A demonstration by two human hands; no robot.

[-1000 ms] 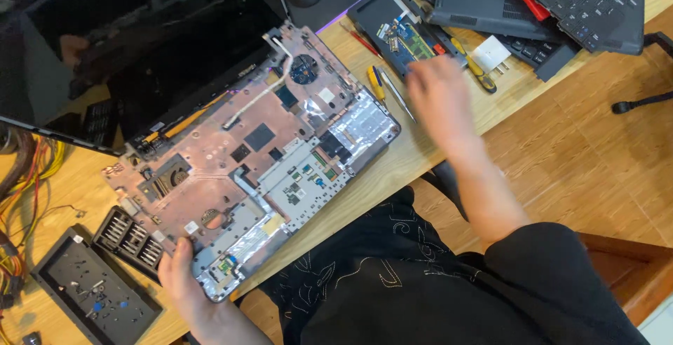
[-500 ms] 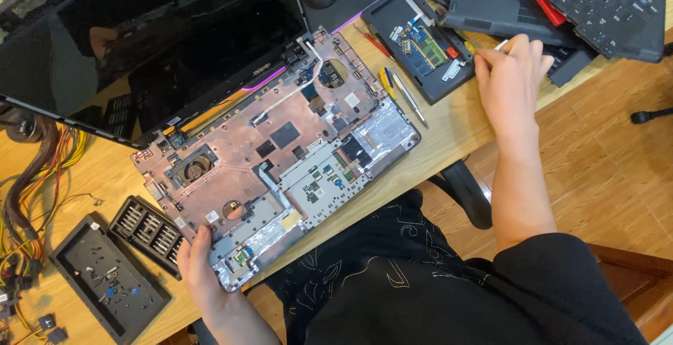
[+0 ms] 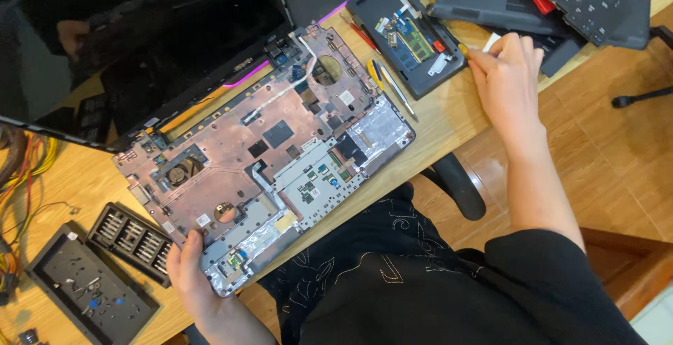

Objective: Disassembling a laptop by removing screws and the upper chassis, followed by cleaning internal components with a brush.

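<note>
Since half a second ago, right hand [image 3: 506,71] has closed around a yellow-handled screwdriver [image 3: 464,49] at upper right, beside the black plastic tray [image 3: 378,1]. Left hand [image 3: 189,264], fingers curled, grips the opened laptop's pinkish inner chassis [image 3: 231,141] at lower left. Its overhanging corner could slip off the wooden desk [image 3: 77,170]. Small white square stickers dot the chassis centre.

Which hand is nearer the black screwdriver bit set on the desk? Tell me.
Left. The left hand grips the opened laptop base's corner right beside the bit set; the right hand is far across the desk by a black tray.
</note>
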